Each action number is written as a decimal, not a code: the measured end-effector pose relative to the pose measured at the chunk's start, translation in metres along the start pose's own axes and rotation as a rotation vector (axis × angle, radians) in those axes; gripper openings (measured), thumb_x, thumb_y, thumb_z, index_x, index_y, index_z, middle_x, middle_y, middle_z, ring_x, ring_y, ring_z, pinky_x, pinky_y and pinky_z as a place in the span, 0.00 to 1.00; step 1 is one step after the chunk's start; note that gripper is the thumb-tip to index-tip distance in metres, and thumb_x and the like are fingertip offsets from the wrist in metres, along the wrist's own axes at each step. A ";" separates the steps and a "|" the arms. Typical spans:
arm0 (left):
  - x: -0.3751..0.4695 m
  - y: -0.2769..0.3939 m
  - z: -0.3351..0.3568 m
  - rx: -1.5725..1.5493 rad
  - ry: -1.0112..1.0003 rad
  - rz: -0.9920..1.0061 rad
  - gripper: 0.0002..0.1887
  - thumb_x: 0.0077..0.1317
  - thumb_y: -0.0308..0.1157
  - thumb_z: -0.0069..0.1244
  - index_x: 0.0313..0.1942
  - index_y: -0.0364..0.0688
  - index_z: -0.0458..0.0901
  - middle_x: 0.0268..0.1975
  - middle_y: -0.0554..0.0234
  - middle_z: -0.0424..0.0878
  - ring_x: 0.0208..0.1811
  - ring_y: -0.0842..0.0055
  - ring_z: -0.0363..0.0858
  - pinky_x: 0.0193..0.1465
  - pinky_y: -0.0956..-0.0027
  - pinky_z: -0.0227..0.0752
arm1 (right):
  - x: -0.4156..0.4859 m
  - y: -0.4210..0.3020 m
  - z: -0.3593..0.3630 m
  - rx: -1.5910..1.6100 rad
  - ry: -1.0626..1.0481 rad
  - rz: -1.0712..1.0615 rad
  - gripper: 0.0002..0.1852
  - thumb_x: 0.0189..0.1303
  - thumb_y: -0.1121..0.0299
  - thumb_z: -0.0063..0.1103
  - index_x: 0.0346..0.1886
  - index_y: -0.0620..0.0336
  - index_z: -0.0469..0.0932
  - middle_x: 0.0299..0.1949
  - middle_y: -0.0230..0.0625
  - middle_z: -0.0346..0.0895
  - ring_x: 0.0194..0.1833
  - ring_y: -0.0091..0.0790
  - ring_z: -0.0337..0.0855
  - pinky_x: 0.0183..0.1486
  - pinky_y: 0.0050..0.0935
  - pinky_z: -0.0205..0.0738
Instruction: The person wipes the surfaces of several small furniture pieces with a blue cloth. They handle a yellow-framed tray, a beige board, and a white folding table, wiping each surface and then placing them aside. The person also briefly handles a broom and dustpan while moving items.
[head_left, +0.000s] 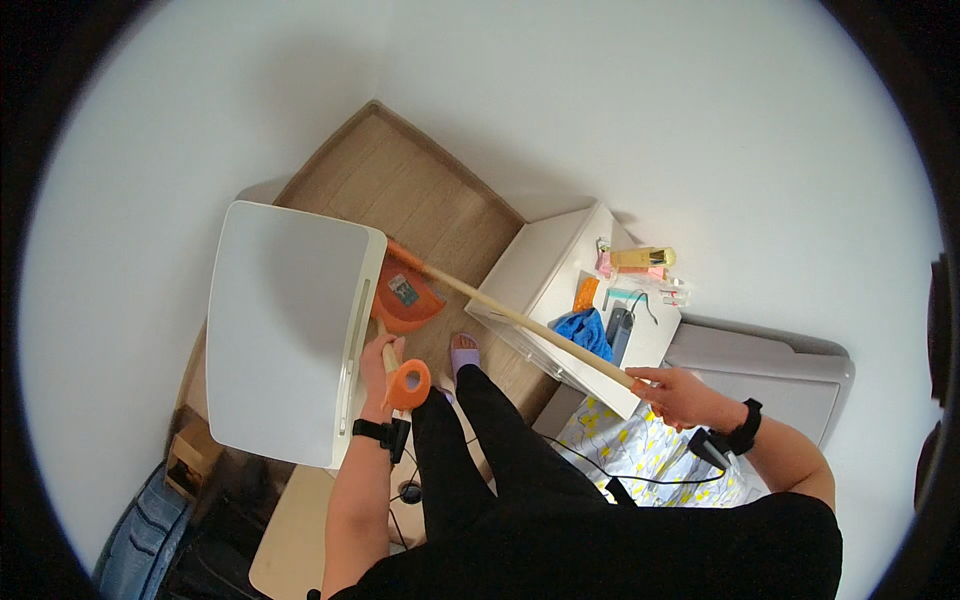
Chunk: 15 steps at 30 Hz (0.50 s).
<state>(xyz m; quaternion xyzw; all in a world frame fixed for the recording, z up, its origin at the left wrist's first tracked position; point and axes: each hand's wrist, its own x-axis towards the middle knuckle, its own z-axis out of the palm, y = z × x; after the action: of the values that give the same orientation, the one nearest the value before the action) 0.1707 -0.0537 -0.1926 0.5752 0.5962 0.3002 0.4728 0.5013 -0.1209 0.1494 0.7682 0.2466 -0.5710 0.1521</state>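
My left hand (381, 358) is closed around the pale handle of an orange dustpan (405, 296), just below the handle's orange ring end. The dustpan hangs low beside the right edge of a white-topped desk (289, 322), which covers part of it. My right hand (671, 394) grips the upper end of a long broom (517, 319) with a pale stick. That stick slants down to the left, past a white cabinet, to an orange broom head (405, 255) partly over the dustpan. The bristles are hidden from view.
The white cabinet (551, 262) carries a blue cloth (585, 332), a power strip (619, 330) and bottles. Behind it lie wood flooring (397, 180) and a wall corner. Patterned bedding (622, 450), a grey headboard, cables, a cardboard box (193, 457) and jeans (142, 525) surround me.
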 end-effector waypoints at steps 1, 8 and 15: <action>0.000 0.001 -0.001 -0.009 -0.020 -0.019 0.11 0.59 0.35 0.54 0.33 0.35 0.79 0.29 0.55 0.80 0.32 0.67 0.78 0.38 0.68 0.70 | 0.003 0.005 0.005 -0.122 0.090 -0.081 0.21 0.67 0.56 0.44 0.60 0.52 0.67 0.16 0.39 0.70 0.14 0.34 0.73 0.18 0.30 0.70; -0.001 0.009 -0.004 0.004 -0.057 -0.063 0.12 0.60 0.37 0.54 0.34 0.36 0.79 0.33 0.56 0.81 0.36 0.67 0.78 0.43 0.69 0.69 | 0.106 0.001 0.037 -0.449 0.263 -0.291 0.09 0.64 0.67 0.42 0.41 0.63 0.67 0.25 0.54 0.74 0.30 0.54 0.78 0.30 0.47 0.72; -0.001 0.016 -0.005 -0.050 -0.074 -0.151 0.13 0.61 0.39 0.52 0.36 0.38 0.79 0.37 0.55 0.81 0.40 0.67 0.78 0.45 0.68 0.69 | 0.049 -0.005 0.027 0.420 -0.184 -0.021 0.18 0.64 0.62 0.50 0.55 0.54 0.68 0.17 0.27 0.63 0.14 0.25 0.66 0.12 0.23 0.59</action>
<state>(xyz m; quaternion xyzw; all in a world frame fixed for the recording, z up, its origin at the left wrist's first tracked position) 0.1723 -0.0514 -0.1757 0.5274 0.6123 0.2570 0.5300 0.4880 -0.1209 0.0944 0.7252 0.1153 -0.6788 0.0046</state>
